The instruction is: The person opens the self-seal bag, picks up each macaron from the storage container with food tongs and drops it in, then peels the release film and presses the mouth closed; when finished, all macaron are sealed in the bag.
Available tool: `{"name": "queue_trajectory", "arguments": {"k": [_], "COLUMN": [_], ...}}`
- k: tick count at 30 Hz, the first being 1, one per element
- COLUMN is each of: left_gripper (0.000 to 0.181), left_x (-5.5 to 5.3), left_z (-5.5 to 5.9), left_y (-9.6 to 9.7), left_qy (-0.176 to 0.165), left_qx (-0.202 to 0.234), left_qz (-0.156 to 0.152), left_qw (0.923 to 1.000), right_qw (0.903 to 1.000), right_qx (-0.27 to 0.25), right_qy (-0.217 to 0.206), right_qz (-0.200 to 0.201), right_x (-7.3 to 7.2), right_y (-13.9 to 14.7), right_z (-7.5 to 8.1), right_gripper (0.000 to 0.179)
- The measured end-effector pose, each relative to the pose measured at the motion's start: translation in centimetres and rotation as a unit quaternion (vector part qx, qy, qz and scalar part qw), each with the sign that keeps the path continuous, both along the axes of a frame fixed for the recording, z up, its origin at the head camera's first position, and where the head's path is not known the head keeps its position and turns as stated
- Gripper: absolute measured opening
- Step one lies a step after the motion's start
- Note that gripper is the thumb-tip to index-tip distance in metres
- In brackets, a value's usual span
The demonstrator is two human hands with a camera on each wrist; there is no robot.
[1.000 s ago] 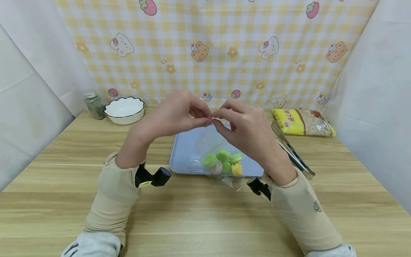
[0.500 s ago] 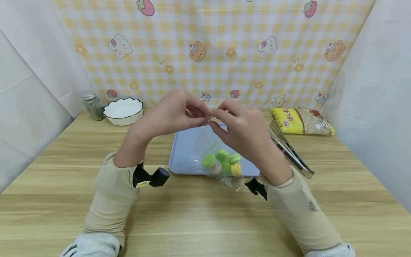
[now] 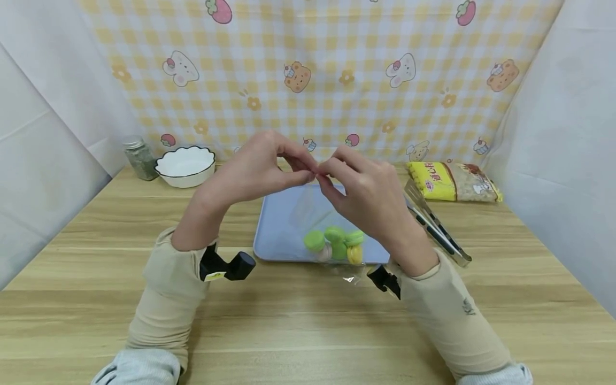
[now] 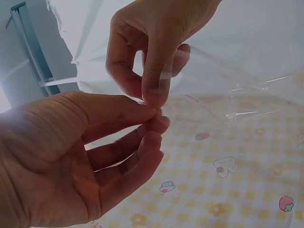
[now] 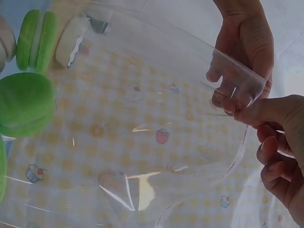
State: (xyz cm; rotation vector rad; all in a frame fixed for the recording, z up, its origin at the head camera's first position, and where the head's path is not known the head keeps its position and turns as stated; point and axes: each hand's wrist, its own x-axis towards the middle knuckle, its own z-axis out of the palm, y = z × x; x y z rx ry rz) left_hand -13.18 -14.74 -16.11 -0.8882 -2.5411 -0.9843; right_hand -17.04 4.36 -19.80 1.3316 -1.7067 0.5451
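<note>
A clear plastic zip bag (image 5: 156,161) hangs down from both hands over a pale blue tray (image 3: 274,230). Several green macarons (image 3: 334,233), a yellow macaron (image 3: 355,254) and a pale one (image 3: 324,252) appear to lie in its lower part. My left hand (image 3: 264,168) pinches the bag's top edge between thumb and index finger. Right beside it, fingertips touching, my right hand (image 3: 368,195) pinches the same edge. A thin reddish line (image 5: 232,166) runs along the bag's mouth in the right wrist view. The exact grip point is partly hidden by the fingers.
A white scalloped bowl (image 3: 186,167) and a glass jar (image 3: 140,159) of dried herbs stand at the back left. Metal tongs (image 3: 438,227) lie right of the tray. Behind them is a yellow pasta packet (image 3: 454,183). A checked cloth (image 3: 317,117) hangs at the back.
Both hands stay together at the bag's top edge, with small shifts of the fingers. The left thumb has risen slightly. The bag and its macarons have shifted only a little.
</note>
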Motion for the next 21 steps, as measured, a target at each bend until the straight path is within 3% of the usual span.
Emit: {"name": "queue_trajectory", "arguments": {"k": [4, 11, 21], "left_gripper": [0.013, 0.013, 0.004], "left_x": [-0.04, 0.18, 0.14], "left_z": [-0.02, 0.11, 0.13], "left_y": [0.04, 0.12, 0.39], "left_qy": [0.005, -0.008, -0.05], "left_qx": [0.008, 0.006, 0.008], "left_qz": [-0.002, 0.004, 0.049], "left_qw": [1.0, 0.9999, 0.9976], "right_qw": [0.9999, 0.9976, 0.9967], "right_qx": [-0.002, -0.004, -0.013], "right_qy": [-0.01, -0.067, -0.071], "right_qz": [0.001, 0.013, 0.037], "right_x": [-0.01, -0.47, -0.84], "right_y": [0.09, 0.46, 0.56], "right_z": [0.08, 0.27, 0.26], "right_gripper": [0.003, 0.016, 0.005]}}
